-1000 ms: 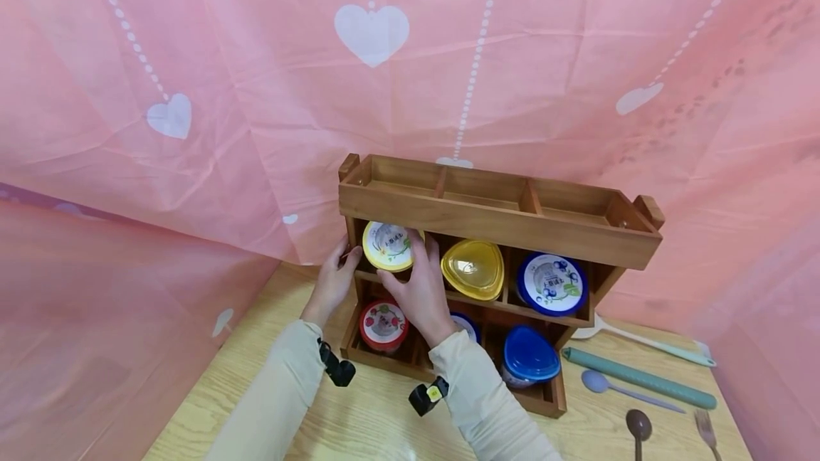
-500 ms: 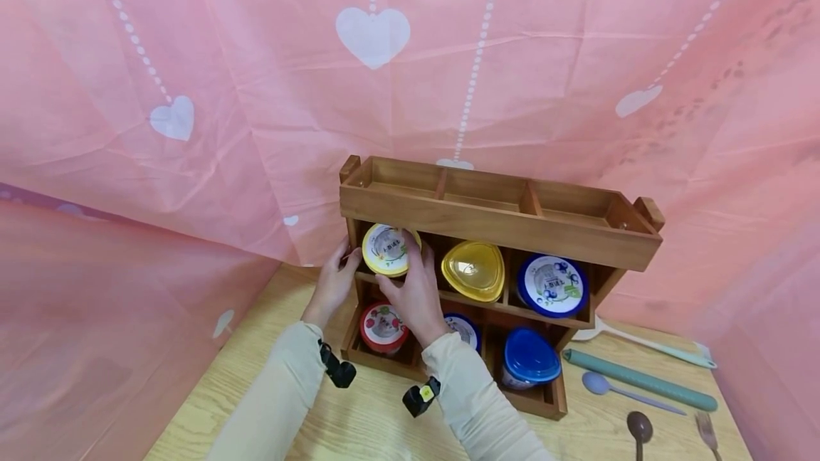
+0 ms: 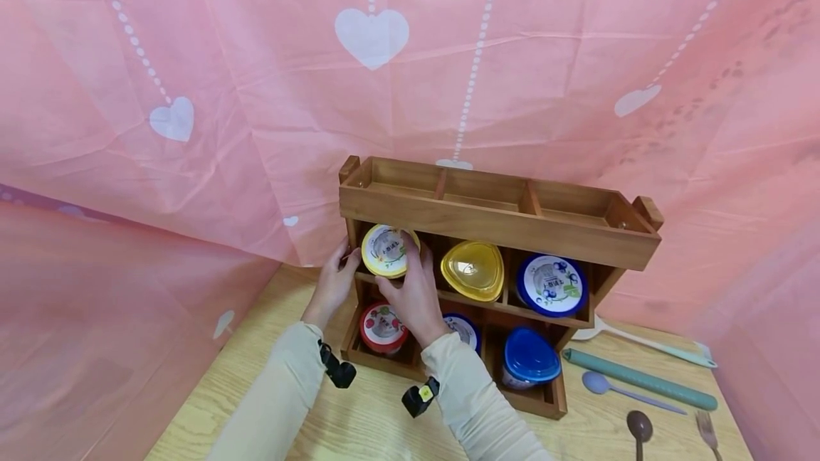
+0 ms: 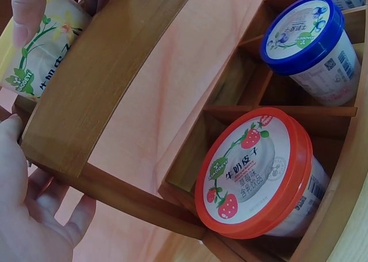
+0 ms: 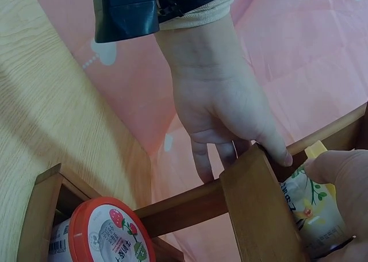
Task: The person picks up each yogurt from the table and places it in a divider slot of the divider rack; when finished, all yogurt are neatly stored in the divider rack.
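Note:
A wooden shelf rack (image 3: 500, 226) with compartments stands on the table. My left hand (image 3: 332, 284) grips its left side, thumb in front and fingers behind the side piece, as the left wrist view shows. In the upper left compartment sits a round tub with a yellow-rimmed lid (image 3: 383, 251), its white wall printed with a flower and vine. My right hand (image 3: 416, 297) holds this tub, the thumb low on the lid's edge and fingers over its right side. Below it rests a red-lidded strawberry tub (image 3: 384, 326), with a blue-lidded tub (image 3: 463, 329) beside it, partly hidden by my right wrist.
Further right on the rack are a yellow triangular lid (image 3: 474, 271), a blueberry tub (image 3: 552, 284) and a tub with a blue triangular lid (image 3: 532, 356). A green rod (image 3: 640, 379), spoons (image 3: 639, 425) and a fork (image 3: 706, 429) lie right of the rack. Pink cloth (image 3: 256, 126) hangs behind.
The yellow-lidded tub has turned a little, and its label sits at a different angle. My right hand has shifted slightly left and down with it; my left hand stays put.

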`<control>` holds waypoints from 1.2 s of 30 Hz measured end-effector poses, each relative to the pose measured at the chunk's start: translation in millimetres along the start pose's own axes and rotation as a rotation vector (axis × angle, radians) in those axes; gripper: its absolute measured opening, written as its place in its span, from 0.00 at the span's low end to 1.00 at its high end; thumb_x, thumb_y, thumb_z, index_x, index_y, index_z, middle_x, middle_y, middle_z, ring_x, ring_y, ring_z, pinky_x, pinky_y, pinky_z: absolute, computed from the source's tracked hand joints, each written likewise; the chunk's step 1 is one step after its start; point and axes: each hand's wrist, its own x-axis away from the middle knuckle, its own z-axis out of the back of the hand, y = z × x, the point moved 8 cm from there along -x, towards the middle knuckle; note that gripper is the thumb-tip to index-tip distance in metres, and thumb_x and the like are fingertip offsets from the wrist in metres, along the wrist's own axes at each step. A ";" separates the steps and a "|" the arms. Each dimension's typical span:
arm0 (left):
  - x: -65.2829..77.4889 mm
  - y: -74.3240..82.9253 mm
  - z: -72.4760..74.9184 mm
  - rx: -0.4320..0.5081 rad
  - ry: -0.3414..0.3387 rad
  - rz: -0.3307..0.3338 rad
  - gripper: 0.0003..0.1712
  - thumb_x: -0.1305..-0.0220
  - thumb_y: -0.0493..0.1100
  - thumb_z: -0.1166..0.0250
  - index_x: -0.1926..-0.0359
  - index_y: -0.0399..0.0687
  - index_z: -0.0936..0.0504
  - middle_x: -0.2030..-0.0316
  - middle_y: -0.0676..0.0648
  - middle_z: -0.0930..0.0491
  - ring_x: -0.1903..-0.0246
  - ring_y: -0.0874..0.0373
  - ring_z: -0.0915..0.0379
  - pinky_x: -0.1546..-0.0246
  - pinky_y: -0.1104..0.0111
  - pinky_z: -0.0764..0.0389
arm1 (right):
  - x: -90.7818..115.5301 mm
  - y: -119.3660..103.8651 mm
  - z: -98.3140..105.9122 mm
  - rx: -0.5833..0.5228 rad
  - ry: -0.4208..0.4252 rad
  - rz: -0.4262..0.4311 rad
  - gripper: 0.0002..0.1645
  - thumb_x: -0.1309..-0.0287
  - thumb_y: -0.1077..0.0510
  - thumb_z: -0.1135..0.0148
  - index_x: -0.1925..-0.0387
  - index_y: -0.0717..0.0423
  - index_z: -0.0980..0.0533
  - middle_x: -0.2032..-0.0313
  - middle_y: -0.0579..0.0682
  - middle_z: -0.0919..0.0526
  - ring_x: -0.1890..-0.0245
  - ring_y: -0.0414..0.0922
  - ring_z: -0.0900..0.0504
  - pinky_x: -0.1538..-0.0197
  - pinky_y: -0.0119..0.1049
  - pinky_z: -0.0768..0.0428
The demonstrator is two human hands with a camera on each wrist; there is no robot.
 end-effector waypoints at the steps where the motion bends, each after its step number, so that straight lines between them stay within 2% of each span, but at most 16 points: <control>1: -0.1 -0.5 0.2 0.001 0.001 0.001 0.31 0.23 0.44 0.49 0.24 0.44 0.44 0.27 0.37 0.40 0.29 0.42 0.42 0.28 0.52 0.39 | 0.0 0.3 -0.7 0.003 -0.004 -0.003 0.52 0.47 0.56 0.26 0.26 0.50 0.45 0.31 0.63 0.42 0.35 0.59 0.32 0.33 0.53 0.29; 9: 1.5 -0.2 0.0 -0.002 -0.005 0.003 0.32 0.23 0.45 0.50 0.24 0.43 0.45 0.27 0.36 0.41 0.29 0.41 0.42 0.29 0.50 0.39 | 2.4 0.1 -2.0 0.008 -0.008 -0.001 0.53 0.46 0.56 0.27 0.25 0.49 0.46 0.28 0.62 0.49 0.33 0.59 0.35 0.32 0.52 0.30; 12: -7.3 -16.9 -0.4 -0.002 0.008 -0.003 0.33 0.23 0.49 0.49 0.24 0.46 0.45 0.26 0.39 0.42 0.28 0.42 0.44 0.28 0.51 0.40 | 4.9 -2.4 -0.6 0.000 -0.003 0.007 0.53 0.47 0.57 0.27 0.25 0.49 0.47 0.26 0.62 0.54 0.31 0.60 0.38 0.31 0.53 0.31; 16: -17.8 -38.6 -0.4 -0.017 0.031 -0.003 0.34 0.24 0.55 0.49 0.24 0.54 0.44 0.26 0.45 0.40 0.28 0.47 0.43 0.28 0.53 0.40 | 10.3 -10.5 3.7 -0.002 0.007 0.025 0.54 0.48 0.56 0.26 0.25 0.47 0.47 0.25 0.60 0.57 0.29 0.59 0.40 0.31 0.51 0.31; 20: -16.8 -38.5 0.0 -0.029 0.031 0.007 0.34 0.25 0.57 0.49 0.24 0.57 0.44 0.27 0.45 0.39 0.29 0.47 0.42 0.28 0.53 0.39 | 18.5 -21.0 9.3 -0.016 0.005 0.056 0.54 0.48 0.55 0.25 0.25 0.47 0.46 0.24 0.56 0.56 0.29 0.56 0.38 0.30 0.49 0.32; 25: -16.2 -39.0 0.8 -0.027 0.029 0.019 0.35 0.25 0.58 0.49 0.23 0.55 0.45 0.27 0.42 0.39 0.29 0.45 0.42 0.28 0.52 0.40 | 30.5 -30.4 17.3 -0.055 -0.007 0.081 0.56 0.47 0.55 0.26 0.24 0.49 0.49 0.23 0.55 0.57 0.28 0.53 0.40 0.30 0.48 0.33; 29: -16.4 -39.4 1.5 -0.018 0.030 0.015 0.36 0.25 0.58 0.49 0.23 0.54 0.45 0.27 0.41 0.40 0.28 0.44 0.43 0.28 0.51 0.41 | 42.1 -35.2 24.0 -0.080 -0.021 0.095 0.57 0.45 0.54 0.27 0.23 0.48 0.51 0.23 0.57 0.57 0.26 0.56 0.44 0.30 0.53 0.34; 36: -17.6 -37.6 0.8 -0.023 0.018 -0.004 0.35 0.24 0.57 0.49 0.23 0.54 0.45 0.27 0.42 0.41 0.28 0.46 0.44 0.28 0.53 0.40 | 80.9 -23.4 38.6 -0.127 -0.050 0.041 0.54 0.44 0.51 0.28 0.24 0.41 0.50 0.23 0.48 0.53 0.25 0.54 0.46 0.30 0.62 0.38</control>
